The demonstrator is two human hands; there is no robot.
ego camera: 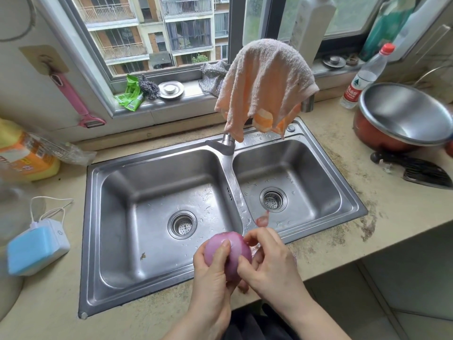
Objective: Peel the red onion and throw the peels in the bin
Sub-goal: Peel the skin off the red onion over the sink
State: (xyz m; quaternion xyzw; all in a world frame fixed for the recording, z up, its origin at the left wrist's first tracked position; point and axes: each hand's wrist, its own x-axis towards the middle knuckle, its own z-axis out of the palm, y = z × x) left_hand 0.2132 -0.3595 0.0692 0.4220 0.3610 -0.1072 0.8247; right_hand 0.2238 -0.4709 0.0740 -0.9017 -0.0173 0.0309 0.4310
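Head view, left to right. Blue-and-white box with a white cord sits on the counter at 9 o'clock; above it, toward 10, a yellow-orange package. Pink peeler hangs on the wall at 10 o'clock. Double steel sink fills the centre; left basin has a small brown scrap on its floor. Red onion is at 6 o'clock, held in the air over the sink's front rim, near the divider between the basins. Left hand cups it from below-left, thumb pressed across its front. Right hand closes in from the right, thumb and fingertips pinching at the skin on the onion's upper right side. A loose bit of peel shows just above the right hand, against the right basin; cannot tell whether it hangs from the fingers or lies on the steel. Faucet at 12 o'clock, with a peach towel draped over it. Water bottle with a red cap at 2 o'clock. Red pot carrying a steel bowl at 3 o'clock, black spatula lying just below it.
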